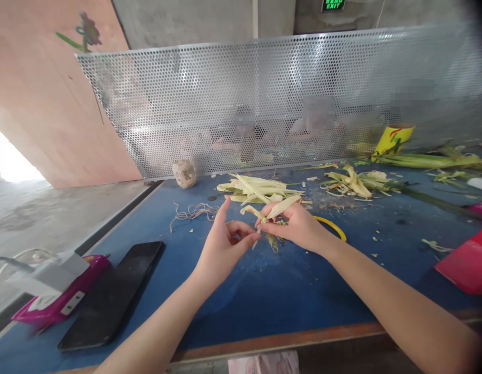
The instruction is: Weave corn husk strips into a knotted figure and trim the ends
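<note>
Over the blue table (264, 291) my right hand (299, 226) is closed on a small bundle of pale green leaf strips (278, 209) that stick out up and left from my fingers. My left hand (225, 244) sits just left of it, thumb and fingers curled in a pinch at the bundle's lower end, index finger raised. A pile of the same leaf strips (256, 189) lies just behind my hands. Loose string (192, 212) lies to the left of the pile.
A ball of twine (184, 174) stands by the perforated metal screen (264, 98). A black phone (112, 293) and a pink device (56, 301) lie at the near left. A yellow ring (334, 226), more leaves (353, 182), long stalks (424, 160) and a red object (465, 265) are at right.
</note>
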Motion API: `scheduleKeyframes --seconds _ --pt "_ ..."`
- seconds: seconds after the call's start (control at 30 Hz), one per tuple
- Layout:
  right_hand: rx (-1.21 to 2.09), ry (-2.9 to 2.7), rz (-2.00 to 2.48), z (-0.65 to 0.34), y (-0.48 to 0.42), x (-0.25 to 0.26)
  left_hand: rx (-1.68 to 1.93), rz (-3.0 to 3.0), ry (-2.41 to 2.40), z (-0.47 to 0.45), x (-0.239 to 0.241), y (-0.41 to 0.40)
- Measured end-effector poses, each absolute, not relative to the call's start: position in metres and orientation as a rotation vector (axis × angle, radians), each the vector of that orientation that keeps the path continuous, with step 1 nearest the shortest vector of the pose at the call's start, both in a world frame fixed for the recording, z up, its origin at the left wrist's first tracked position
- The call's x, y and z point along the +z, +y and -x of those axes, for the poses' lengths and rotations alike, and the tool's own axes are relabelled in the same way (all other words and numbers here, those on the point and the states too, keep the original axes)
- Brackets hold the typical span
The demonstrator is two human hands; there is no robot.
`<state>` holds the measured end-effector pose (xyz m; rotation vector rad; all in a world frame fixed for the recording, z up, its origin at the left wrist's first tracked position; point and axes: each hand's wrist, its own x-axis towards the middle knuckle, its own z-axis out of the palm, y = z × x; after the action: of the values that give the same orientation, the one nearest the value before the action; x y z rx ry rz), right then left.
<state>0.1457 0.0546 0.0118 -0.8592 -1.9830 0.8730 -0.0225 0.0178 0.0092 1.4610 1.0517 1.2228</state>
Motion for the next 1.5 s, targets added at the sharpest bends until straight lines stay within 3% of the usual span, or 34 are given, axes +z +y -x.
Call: scheduleKeyframes --seconds 0.33,0.6,1.13,1.5 --pt "1.081 -1.864 0.842 -0.154 0.063 0.008 1.140 -1.372 0.919 0.024 0.016 0.013" --pt "0.869 -1.988 0.710 -0.150 0.059 0.006 1.314 -1.613 0.901 0.017 0.007 0.009" --pt "0.895 -2.046 0.658 -0.144 0.046 0.012 1.462 -1.277 0.896 0.013 0.004 0.019" --pt "0.933 -1.828 0.762 -0.145 0.055 0.009 1.270 -1.389 0.883 0.015 0.003 0.018"
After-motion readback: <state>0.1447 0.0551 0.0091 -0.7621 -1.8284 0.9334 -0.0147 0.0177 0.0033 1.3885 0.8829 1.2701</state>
